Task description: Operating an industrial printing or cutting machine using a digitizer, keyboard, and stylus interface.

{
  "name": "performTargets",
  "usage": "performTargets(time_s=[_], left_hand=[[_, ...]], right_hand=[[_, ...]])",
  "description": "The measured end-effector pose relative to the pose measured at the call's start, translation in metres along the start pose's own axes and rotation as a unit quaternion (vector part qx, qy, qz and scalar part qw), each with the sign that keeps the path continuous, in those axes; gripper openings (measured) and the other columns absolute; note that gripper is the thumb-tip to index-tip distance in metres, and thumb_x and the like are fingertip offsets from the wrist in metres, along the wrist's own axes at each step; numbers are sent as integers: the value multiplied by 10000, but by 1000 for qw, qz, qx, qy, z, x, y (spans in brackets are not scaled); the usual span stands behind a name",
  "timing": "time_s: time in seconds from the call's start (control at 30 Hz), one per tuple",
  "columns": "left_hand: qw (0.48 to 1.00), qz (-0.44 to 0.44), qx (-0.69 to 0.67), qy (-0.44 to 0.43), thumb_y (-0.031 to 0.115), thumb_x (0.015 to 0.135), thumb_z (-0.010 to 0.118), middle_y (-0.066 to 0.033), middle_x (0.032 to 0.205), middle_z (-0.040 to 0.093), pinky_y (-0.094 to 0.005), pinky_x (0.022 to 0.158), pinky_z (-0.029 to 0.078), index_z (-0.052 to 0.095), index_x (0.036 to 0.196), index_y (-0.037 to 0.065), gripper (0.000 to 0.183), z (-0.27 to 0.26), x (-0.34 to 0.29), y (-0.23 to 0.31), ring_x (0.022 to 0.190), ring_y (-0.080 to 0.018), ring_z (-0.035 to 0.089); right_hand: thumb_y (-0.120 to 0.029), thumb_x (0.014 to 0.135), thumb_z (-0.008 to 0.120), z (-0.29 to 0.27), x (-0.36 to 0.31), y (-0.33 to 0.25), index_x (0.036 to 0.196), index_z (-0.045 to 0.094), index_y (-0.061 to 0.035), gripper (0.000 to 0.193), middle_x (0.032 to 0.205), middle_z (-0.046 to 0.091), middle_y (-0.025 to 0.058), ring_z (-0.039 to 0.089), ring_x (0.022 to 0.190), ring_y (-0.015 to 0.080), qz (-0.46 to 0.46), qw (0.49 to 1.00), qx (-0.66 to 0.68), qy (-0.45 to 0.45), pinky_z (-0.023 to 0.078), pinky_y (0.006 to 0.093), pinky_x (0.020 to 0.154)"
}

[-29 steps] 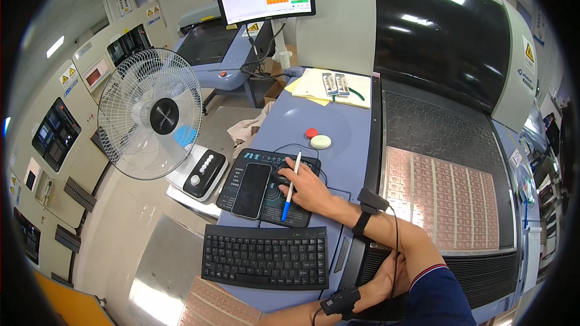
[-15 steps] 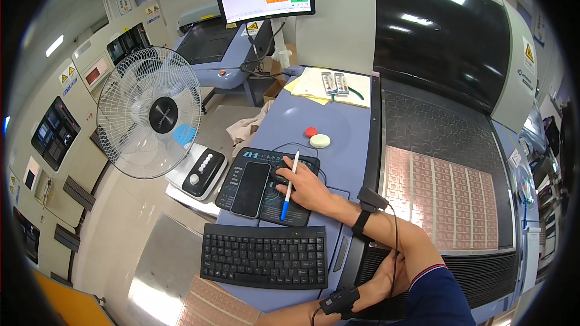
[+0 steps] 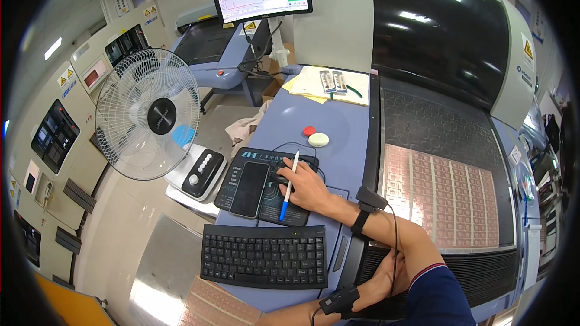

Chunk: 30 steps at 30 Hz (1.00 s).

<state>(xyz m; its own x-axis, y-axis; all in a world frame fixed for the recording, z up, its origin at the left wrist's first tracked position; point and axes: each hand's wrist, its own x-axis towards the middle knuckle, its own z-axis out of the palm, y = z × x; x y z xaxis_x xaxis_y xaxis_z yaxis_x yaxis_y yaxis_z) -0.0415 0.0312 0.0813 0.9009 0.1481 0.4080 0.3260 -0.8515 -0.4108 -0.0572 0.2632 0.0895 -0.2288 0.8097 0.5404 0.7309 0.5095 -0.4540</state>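
Right hand (image 3: 309, 189) half-curled over black mouse (image 3: 281, 178), holding slim white-and-blue pen (image 3: 289, 189). Left hand (image 3: 386, 274) tucked under right arm (image 3: 393, 226), grip can't tell. Two small rectangular packs (image 3: 328, 82), contents unclear; blue-grey desk (image 3: 347, 139), white fan (image 3: 148, 115) left.

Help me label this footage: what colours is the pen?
The pen is white with a blue end, seen best in the head view.
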Motion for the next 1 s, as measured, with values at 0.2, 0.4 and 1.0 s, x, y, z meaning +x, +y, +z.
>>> performTargets(time_s=[0.2,0.4,1.0], left_hand=[[908,37,-369,-195,453,990,432,-116,1389,584,-445,1160,308,604,1285,117,479,-22,8,-20,1368,-304,424],[999,-27,-10,-22,439,989,429,-114,1374,590,-438,1155,316,618,1256,116,460,24,-5,22,1359,-298,434],[759,-64,-646,43,449,990,445,-98,1392,595,-453,1146,341,611,1280,124,466,43,-9,41,1351,-295,459]], right_hand=[[-160,839,737,4,2,-4,1192,623,-55,385,1408,558,253,561,1185,416,-22,1000,5,6,498,458,1000],[-150,832,743,4,-1,0,1172,623,-52,373,1395,568,253,566,1176,411,-24,1000,-4,19,500,455,994],[-167,890,721,4,1,-5,1226,609,-66,368,1461,507,266,518,1288,432,13,1000,-1,12,464,474,1059]])
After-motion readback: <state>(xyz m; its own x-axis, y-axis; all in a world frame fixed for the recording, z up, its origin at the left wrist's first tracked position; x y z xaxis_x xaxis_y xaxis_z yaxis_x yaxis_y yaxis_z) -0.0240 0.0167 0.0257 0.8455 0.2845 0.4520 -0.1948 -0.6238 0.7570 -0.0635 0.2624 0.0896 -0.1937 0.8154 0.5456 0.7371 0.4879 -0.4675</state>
